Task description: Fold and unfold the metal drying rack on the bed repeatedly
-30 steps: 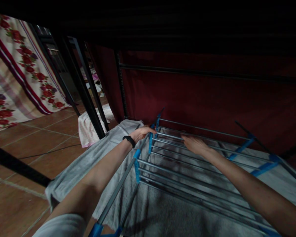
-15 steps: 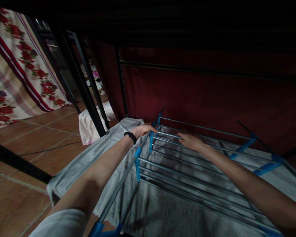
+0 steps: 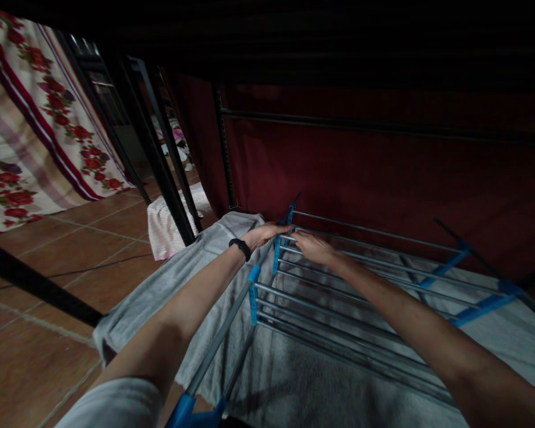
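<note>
A drying rack with grey metal rods (image 3: 294,299) and blue plastic brackets (image 3: 277,255) lies on a grey blanket (image 3: 294,368). My left hand (image 3: 264,234), with a black band on its wrist, is closed around the rack's far left corner, beside a blue bracket. Right beside it, my right hand (image 3: 314,245) has its fingers curled on the end of an upper rod. The fingertips of the two hands nearly meet, and their exact contact is partly hidden.
A black metal frame (image 3: 225,148) with a dark red cloth (image 3: 361,172) stands behind the rack, and a dark surface hangs low overhead. At left are black posts (image 3: 156,148), a striped towel (image 3: 164,232), a floral curtain (image 3: 57,101) and a tiled floor (image 3: 40,333) with a cable.
My right hand has slid left along the rod to the bracket beside my left hand. My left hand stays at the corner. The view has shifted slightly.
</note>
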### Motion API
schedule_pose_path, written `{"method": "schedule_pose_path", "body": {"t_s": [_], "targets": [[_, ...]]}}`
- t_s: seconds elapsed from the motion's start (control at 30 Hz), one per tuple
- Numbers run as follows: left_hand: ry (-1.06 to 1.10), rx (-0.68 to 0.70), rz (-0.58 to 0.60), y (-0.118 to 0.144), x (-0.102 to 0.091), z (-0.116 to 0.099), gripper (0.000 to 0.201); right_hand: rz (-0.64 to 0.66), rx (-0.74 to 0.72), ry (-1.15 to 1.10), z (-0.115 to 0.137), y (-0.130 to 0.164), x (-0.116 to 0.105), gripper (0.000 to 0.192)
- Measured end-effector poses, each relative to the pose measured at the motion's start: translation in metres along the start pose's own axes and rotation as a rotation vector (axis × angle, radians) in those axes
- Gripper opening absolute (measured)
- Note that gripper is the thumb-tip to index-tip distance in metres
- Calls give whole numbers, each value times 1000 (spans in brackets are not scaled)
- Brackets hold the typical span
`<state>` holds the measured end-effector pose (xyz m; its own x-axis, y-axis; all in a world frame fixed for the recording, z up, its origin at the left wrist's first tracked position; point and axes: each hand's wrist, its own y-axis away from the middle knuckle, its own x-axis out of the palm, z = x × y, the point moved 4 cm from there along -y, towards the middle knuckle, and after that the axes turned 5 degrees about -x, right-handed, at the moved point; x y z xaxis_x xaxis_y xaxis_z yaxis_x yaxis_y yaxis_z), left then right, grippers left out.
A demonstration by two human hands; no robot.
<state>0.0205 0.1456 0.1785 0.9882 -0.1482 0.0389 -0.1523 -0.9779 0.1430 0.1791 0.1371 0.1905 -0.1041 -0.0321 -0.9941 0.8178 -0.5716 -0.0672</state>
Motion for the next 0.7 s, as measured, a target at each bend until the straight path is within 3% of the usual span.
{"method": "schedule_pose_path", "body": {"t_s": [0.4, 0.7], "targets": [[106, 49, -18, -5, -2, 8, 39, -6, 48, 130, 9, -4, -8, 44], [106, 76, 6, -1, 2, 2, 48, -15, 12, 11, 13, -17, -5, 39]]}}
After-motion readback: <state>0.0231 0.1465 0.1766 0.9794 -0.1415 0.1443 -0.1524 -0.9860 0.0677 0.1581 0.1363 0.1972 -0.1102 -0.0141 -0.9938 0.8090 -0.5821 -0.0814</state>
